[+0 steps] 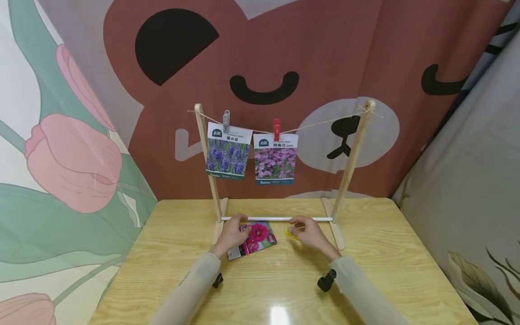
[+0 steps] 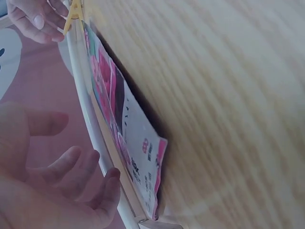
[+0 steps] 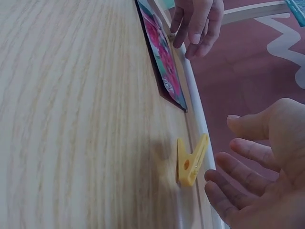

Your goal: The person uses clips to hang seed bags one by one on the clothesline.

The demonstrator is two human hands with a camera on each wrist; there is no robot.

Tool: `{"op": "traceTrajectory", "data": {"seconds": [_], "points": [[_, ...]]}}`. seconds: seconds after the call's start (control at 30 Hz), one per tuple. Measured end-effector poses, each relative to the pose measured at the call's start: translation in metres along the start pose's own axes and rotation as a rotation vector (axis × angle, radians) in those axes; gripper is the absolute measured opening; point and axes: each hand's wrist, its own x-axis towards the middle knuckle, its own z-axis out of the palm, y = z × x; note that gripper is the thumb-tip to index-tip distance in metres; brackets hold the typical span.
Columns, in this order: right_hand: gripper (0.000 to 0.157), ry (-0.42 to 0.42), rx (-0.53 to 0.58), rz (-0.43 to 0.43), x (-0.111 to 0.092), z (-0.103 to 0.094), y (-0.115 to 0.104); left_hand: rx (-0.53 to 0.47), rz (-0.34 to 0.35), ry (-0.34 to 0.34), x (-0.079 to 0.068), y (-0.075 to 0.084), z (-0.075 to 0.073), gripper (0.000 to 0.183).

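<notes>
A pink-flower seed packet [image 1: 258, 234] lies flat on the table with my left hand [image 1: 234, 232] over its left part. In the left wrist view the fingers are loosely bent and apart from the packet, holding nothing. Beside the packet, on its right, a yellow clothespin [image 3: 189, 162] lies on the wood. My right hand [image 1: 310, 232] hovers at the clothespin and partly hides it in the head view. The right wrist view shows its fingers spread, with a gap to the clothespin.
Behind the hands stands a wooden rack with a white bottom rod [image 1: 276, 219] and a string on top. A purple-flower packet [image 1: 227, 153] hangs by a grey clothespin [image 1: 226, 119], a pink-flower one [image 1: 275, 162] by a red clothespin [image 1: 276, 130]. A patterned curtain [image 1: 260, 54] backs the table.
</notes>
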Motion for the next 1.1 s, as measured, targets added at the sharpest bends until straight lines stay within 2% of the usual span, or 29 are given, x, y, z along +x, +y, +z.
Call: {"op": "traceTrajectory", "data": {"seconds": [0.27,0.5,0.67,0.8,0.83,0.97,1.03,1.1], "points": [[0.029,0.029,-0.045,-0.025,0.002,0.007,0.004,0.038,0.013,0.008,-0.001,0.000,0.000,0.044],[0.034,0.005,-0.093,-0.101,0.002,0.012,0.005,0.105,0.024,-0.020,0.000,-0.004,0.002,0.042],[0.035,-0.016,-0.107,-0.119,-0.001,0.014,0.004,0.181,0.075,-0.017,0.001,-0.008,0.007,0.042],[0.030,-0.016,-0.122,-0.112,-0.001,0.015,0.006,0.193,0.109,-0.019,0.000,-0.010,0.007,0.046],[0.029,-0.014,-0.123,-0.108,0.000,0.015,0.006,0.213,0.134,-0.014,0.004,-0.019,0.010,0.047],[0.026,-0.003,-0.134,-0.107,0.002,0.017,0.008,0.231,0.158,-0.010,0.012,-0.034,0.018,0.052],[0.024,0.003,-0.135,-0.112,0.004,0.018,0.009,0.228,0.149,0.000,0.018,-0.044,0.025,0.054],[0.023,0.001,-0.142,-0.119,0.004,0.018,0.009,0.195,0.106,0.001,0.018,-0.043,0.027,0.054]]}}
